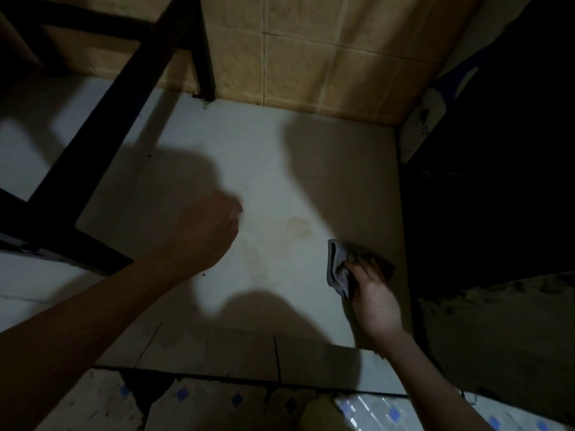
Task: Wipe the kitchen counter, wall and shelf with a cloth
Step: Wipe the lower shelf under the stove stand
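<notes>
Grey cloth (339,269); white counter (249,169); tan tiled wall (311,57).

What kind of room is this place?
Probably a kitchen corner, dimly lit. A pale counter meets a tan tiled wall, a black shelf frame stands on the counter at the left, and the right hand holds a grey cloth on the counter.

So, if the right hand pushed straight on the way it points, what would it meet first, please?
Probably the wall. The right hand, gripping the cloth, points across bare counter towards the back; nothing stands in between, though depth is hard to judge in this dim view.
</notes>
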`<state>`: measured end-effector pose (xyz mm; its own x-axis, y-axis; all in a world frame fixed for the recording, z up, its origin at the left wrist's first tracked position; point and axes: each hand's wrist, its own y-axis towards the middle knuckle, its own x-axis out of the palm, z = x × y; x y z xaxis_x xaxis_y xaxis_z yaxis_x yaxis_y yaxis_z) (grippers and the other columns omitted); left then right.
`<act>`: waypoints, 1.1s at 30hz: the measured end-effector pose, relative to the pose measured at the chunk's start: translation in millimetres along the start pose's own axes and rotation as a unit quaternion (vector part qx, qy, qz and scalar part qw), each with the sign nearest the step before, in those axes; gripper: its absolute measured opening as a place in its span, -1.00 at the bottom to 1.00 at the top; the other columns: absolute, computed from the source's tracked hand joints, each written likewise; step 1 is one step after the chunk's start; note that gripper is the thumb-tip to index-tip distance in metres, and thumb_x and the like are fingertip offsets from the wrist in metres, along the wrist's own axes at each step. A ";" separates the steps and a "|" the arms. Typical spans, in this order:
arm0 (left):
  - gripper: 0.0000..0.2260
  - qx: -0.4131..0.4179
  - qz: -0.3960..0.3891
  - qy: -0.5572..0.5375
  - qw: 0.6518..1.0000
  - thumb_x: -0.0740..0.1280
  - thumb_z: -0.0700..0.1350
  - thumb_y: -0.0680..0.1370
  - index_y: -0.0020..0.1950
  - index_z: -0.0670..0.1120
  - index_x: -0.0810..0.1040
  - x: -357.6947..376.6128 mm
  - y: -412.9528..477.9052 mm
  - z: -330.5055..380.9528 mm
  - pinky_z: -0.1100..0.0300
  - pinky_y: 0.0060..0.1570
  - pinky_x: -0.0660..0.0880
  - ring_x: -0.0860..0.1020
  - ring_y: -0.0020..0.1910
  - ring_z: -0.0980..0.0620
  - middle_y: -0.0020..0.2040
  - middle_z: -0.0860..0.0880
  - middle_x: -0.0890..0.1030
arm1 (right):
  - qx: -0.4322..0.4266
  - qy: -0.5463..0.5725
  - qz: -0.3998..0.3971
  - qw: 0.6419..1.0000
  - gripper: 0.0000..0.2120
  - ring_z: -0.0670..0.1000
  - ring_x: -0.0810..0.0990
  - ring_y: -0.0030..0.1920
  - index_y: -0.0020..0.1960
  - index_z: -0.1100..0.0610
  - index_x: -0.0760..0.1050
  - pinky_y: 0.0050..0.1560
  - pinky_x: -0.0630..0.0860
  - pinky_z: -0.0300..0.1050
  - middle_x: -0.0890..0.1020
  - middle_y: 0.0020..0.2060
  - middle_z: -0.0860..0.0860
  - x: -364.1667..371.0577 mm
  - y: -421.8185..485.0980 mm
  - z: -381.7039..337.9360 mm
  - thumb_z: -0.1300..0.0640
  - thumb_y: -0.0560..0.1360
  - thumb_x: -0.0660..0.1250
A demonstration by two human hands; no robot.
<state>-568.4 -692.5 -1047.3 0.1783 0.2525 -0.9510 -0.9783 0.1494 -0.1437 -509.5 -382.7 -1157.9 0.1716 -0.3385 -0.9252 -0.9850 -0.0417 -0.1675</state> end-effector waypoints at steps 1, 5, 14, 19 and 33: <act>-0.72 -0.007 -0.002 0.000 1.000 0.17 -0.12 0.58 0.26 -0.13 0.49 -0.9 2.3 -1.0 -0.03 0.22 0.37 0.44 0.20 -0.19 0.23 -0.18 0.49 | 0.005 0.010 0.000 1.000 -0.51 0.07 0.10 0.52 0.39 0.03 0.37 0.36 0.36 0.05 0.33 0.45 0.02 -0.8 8.9 -0.5 0.36 0.52 0.15; -0.42 0.008 -0.002 0.023 1.000 -0.10 0.10 0.50 0.24 -0.17 0.51 -11.4 8.8 -4.7 -0.09 0.21 0.38 0.47 0.17 -0.25 0.19 -0.23 0.52 | 0.030 0.036 0.023 0.999 -0.61 0.10 0.12 0.51 0.39 0.12 0.39 0.47 0.14 0.00 0.34 0.44 0.09 -4.7 45.5 -10.0 0.26 0.57 0.15; -0.68 0.006 0.036 -0.032 0.999 0.11 -0.03 0.59 0.26 -0.10 0.47 -15.8 55.3 11.3 0.01 0.26 0.34 0.44 0.23 -0.12 0.24 -0.12 0.49 | 0.045 0.025 0.065 0.997 -0.71 0.16 0.23 0.46 0.27 0.11 0.46 0.40 0.23 0.05 0.44 0.34 0.12 -19.1 139.9 -29.0 0.07 0.59 0.17; -0.76 -0.012 0.063 -0.080 0.995 0.24 -0.11 0.57 0.22 -0.09 0.48 -24.2 88.9 23.6 -0.03 0.14 0.42 0.47 0.14 -0.13 0.20 -0.12 0.48 | 0.039 0.012 0.057 0.998 -0.70 0.17 0.30 0.41 0.30 0.17 0.45 0.41 0.25 0.07 0.46 0.31 0.16 -27.2 184.0 -28.8 0.14 0.60 0.17; -0.78 -0.036 0.058 -0.119 0.991 0.24 -0.13 0.56 0.19 -0.12 0.47 -1.6 146.8 9.1 -0.07 0.12 0.43 0.50 0.10 -0.12 0.14 -0.13 0.50 | 0.033 0.033 0.070 0.996 -0.67 0.18 0.38 0.35 0.33 0.18 0.44 0.37 0.26 0.04 0.45 0.33 0.18 -52.3 293.0 -18.6 0.15 0.59 0.17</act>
<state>-711.3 -662.2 -1064.5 0.0760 0.4828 -0.8724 -0.9971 0.0402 -0.0646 -807.4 -394.7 -1152.2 0.0287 -0.3986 -0.9167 -0.9956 0.0709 -0.0620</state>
